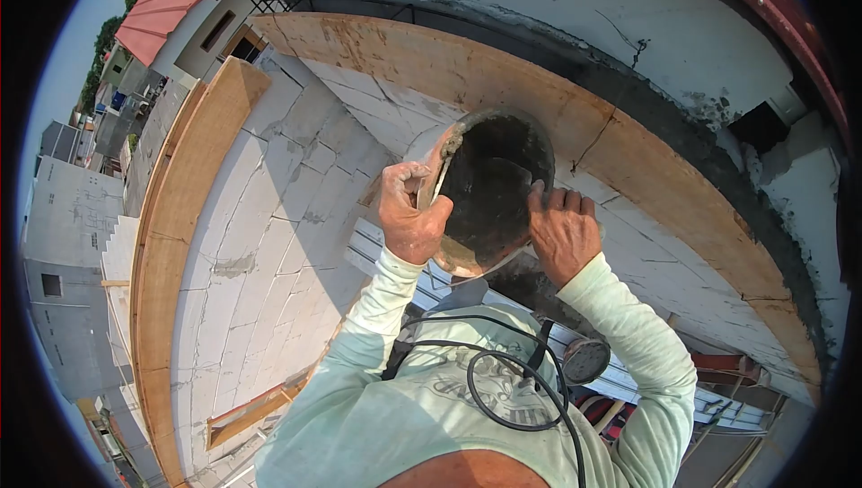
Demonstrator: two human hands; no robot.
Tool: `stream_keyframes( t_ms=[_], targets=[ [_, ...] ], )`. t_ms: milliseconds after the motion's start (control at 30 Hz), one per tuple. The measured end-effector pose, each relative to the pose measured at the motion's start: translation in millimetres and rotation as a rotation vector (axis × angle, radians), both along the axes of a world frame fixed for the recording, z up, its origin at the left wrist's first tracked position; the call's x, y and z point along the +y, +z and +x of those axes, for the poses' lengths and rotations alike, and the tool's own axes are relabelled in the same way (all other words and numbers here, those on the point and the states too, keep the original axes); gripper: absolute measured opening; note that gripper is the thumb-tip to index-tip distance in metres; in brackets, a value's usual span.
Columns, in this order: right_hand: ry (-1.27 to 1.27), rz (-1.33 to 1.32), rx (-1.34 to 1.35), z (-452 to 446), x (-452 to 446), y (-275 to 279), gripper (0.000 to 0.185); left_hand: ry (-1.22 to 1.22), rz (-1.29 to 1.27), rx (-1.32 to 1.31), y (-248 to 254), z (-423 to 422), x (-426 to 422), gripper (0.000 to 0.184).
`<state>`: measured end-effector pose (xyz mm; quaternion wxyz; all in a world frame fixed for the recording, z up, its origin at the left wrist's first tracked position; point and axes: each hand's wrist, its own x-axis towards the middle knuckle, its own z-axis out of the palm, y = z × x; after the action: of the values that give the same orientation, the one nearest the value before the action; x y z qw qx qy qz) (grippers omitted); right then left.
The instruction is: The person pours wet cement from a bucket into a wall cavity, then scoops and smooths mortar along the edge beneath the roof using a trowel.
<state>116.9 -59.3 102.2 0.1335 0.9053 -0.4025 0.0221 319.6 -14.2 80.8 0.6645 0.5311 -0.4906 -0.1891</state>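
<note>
A bucket [465, 256] is tilted in front of my chest, its mouth facing me. Dark grey wet mortar [492, 192] coats its inside, and some clings to the rim. My left hand [415, 213] is closed on the left side of the rim, thumb and curled fingers pinching the edge. On the opposite side, my right hand [566, 228] grips the rim, its thumb over the lip and the fingers bent. The far side of the bucket is close to a long wooden board [628, 147] along the wall top; whether they touch I cannot tell.
Behind the board runs a band of dark wet concrete [664, 111] against a white wall [575, 17]. Another wooden board [171, 246] edges the block wall [260, 246] at left. Below me are metal sheeting [557, 335] and a round mortar-stained container [585, 360]. A black cable [471, 371] loops over my shirt.
</note>
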Motion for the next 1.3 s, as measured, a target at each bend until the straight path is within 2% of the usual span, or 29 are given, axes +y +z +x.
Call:
stream_keyframes(
  t_ms=[100, 200, 267, 300, 367, 433, 500, 533, 567, 633, 667, 733, 767, 800, 833, 867, 900, 967, 1033, 1100, 1233, 1267, 1300],
  targets=[
    [0.002, -0.091, 0.024, 3.9, -2.3, -2.3, 0.036, 0.023, 0.013, -0.135, 0.4, -4.0, 4.6, 0.046],
    [0.033, 0.01, 0.038, 6.2, 3.0, -9.8, 0.031, -0.043, -0.058, -0.208, -2.4, -8.2, 10.1, 0.045],
    [0.105, 0.224, -0.151, -0.5, 2.1, -13.9, 0.027, -0.021, -0.083, -0.251, 1.7, -4.8, 9.5, 0.043],
    [0.104, 0.226, -0.159, -3.0, 0.0, -13.8, 0.027, 0.003, -0.102, -0.285, 3.1, -3.2, 10.2, 0.042],
    [0.035, 0.713, -0.276, -10.0, -4.8, -12.9, 0.026, -0.016, -0.088, -0.307, 1.5, -0.5, 14.6, 0.042],
    [0.019, 0.707, -0.398, -12.8, -4.4, -30.1, 0.028, -0.032, -0.084, -0.334, 3.8, 3.0, 14.8, 0.042],
    [0.054, 0.889, -0.478, -13.2, -3.4, -37.0, 0.028, -0.101, -0.029, -0.283, 7.0, 4.1, 17.6, 0.047],
    [0.084, 0.99, -0.52, -11.7, -4.0, -54.9, 0.035, -0.092, 0.009, -0.204, 2.4, 5.1, 15.8, 0.047],
    [0.091, 0.99, -0.527, -15.2, -2.8, -65.4, 0.035, -0.089, 0.009, -0.213, 1.3, 6.2, 14.8, 0.047],
    [0.087, 1.163, -0.773, -17.3, 0.6, -60.4, 0.043, -0.063, 0.03, -0.139, 1.3, 5.4, 13.5, 0.047],
    [0.09, 1.164, -0.769, -19.5, 1.8, -54.5, 0.043, -0.049, 0.041, -0.067, 0.3, 4.1, 11.4, 0.047],
    [-0.078, 1.389, -0.707, -26.6, 2.8, -40.0, 0.049, 0.021, 0.016, -0.022, -2.5, 7.9, 5.8, 0.046],
    [-0.101, 1.376, -0.705, -31.2, 2.9, -33.9, 0.049, 0.077, -0.007, 0.03, -3.9, 7.3, 1.4, 0.046],
    [-0.124, 1.488, -0.716, -37.0, 4.1, -26.1, 0.051, 0.104, 0.056, 0.061, -2.6, 9.3, 2.0, 0.047],
    [-0.163, 1.589, -0.735, -46.3, 5.2, -18.3, 0.054, 0.145, 0.049, 0.008, -5.1, 15.0, 2.1, 0.047],
    [-0.161, 1.569, -0.724, -56.9, 5.9, -13.0, 0.056, 0.178, 0.041, -0.038, -10.2, 19.7, 1.6, 0.048],
    [-0.164, 1.548, -0.713, -67.7, 6.7, -7.8, 0.058, 0.145, 0.081, 0.093, -8.6, 19.9, 4.5, 0.048],
    [-0.234, 1.459, -0.695, -99.4, 12.3, 13.2, 0.054, 0.198, 0.009, 0.08, -16.5, 30.2, 5.2, 0.047],
    [-0.128, 1.225, -0.825, -127.7, 17.6, 27.8, 0.056, 0.202, 0.088, 0.123, -28.8, 48.6, 13.9, 0.047],
    [-0.176, 1.104, -0.776, -164.2, 21.9, 57.2, 0.055, 0.265, 0.06, 0.112, -33.8, 54.6, 20.5, 0.045],
    [-0.536, 0.786, -0.831, -226.5, 35.0, 124.3, 0.048, 0.354, 0.097, 0.185, -44.7, 65.5, 43.4, 0.041],
    [-0.535, 0.781, -0.826, -241.2, 35.8, 127.4, 0.048, 0.355, 0.094, 0.191, -50.5, 70.6, 49.0, 0.041],
    [-0.468, 0.479, -0.835, -254.5, 35.9, 128.7, 0.047, 0.405, 0.084, 0.138, -57.4, 76.5, 53.2, 0.041]
  ],
)
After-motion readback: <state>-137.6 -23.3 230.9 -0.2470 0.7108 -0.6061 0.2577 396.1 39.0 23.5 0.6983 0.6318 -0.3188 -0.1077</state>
